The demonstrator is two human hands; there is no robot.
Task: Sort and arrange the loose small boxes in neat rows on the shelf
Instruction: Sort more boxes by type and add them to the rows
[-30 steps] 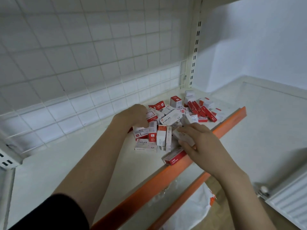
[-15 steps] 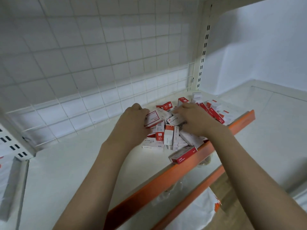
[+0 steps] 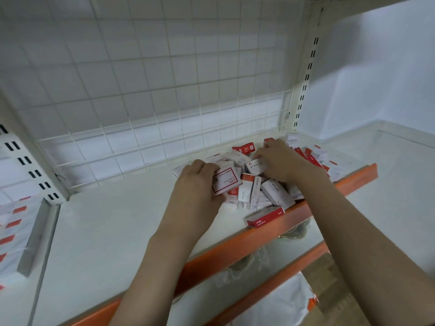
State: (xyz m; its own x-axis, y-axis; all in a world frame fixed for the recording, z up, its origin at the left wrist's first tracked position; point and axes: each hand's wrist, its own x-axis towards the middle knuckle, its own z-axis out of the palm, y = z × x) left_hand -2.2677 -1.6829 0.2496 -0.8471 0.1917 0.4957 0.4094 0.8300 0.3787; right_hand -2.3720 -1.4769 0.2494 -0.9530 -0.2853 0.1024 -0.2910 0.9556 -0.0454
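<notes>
1. Head view: at 9 o'clock, stacked white boxes (image 3: pixel 14 234) with red marks fill the neighbouring bay.
2. The left hand (image 3: pixel 196 184) curls its fingers round a red-framed white box (image 3: pixel 226 181) at the pile's 9 o'clock edge.
3. The loose small boxes (image 3: pixel 263 187) lie heaped on the white shelf (image 3: pixel 106 231), against its orange lip (image 3: pixel 235 248).
4. The right hand (image 3: pixel 281 162), at 1 o'clock on the pile, grips a box printed STAPLES (image 3: pixel 255 166).

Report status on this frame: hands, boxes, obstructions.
Left hand grips red-framed box. Right hand on STAPLES box. Pile unsorted. Red box near shelf edge.
</notes>
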